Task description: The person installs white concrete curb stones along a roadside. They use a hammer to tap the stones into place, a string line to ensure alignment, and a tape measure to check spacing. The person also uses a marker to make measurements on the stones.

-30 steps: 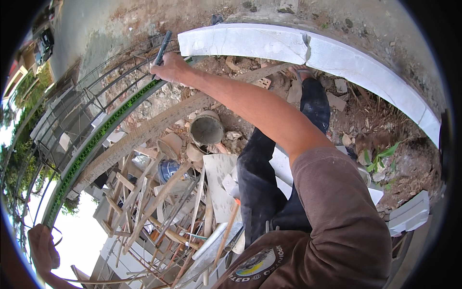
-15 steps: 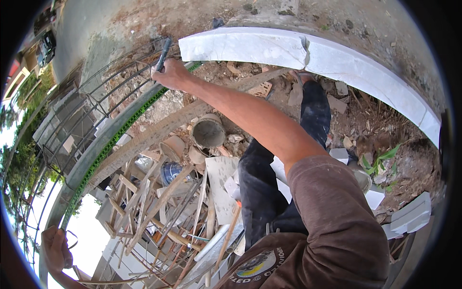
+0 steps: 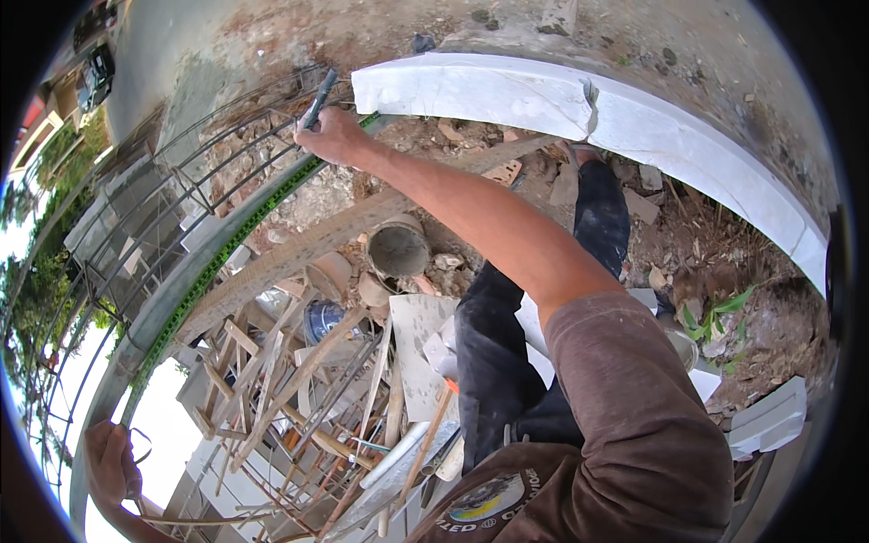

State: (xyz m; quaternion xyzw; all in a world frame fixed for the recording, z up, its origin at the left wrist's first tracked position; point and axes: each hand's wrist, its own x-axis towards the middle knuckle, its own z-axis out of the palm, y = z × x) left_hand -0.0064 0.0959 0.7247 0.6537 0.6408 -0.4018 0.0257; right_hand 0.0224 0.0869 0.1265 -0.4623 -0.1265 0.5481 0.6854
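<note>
The setting is outdoors, on rough ground (image 3: 312,201) of brown soil, stones and broken brick. A white block wall (image 3: 480,90) curves across the top, and pale blocks (image 3: 769,418) lie at the lower right near a green plant (image 3: 722,312). Toward the left, a wire-thin rebar cage (image 3: 192,188) runs beside a grey bar (image 3: 172,294), with a dark car (image 3: 97,74) beyond at the upper left. The green measuring tape (image 3: 205,273) lies stretched along that bar, between the person's two hands. The left hand (image 3: 110,462) grasps its lower end; the right hand (image 3: 333,136), at its upper stretch, clasps a dark marker (image 3: 319,95), though whether it also grips the tape I cannot tell. A wooden plank (image 3: 290,249) slants below, near a mortar bucket (image 3: 398,249), a blue bucket (image 3: 323,319) and a heap of wooden sticks (image 3: 281,389).
</note>
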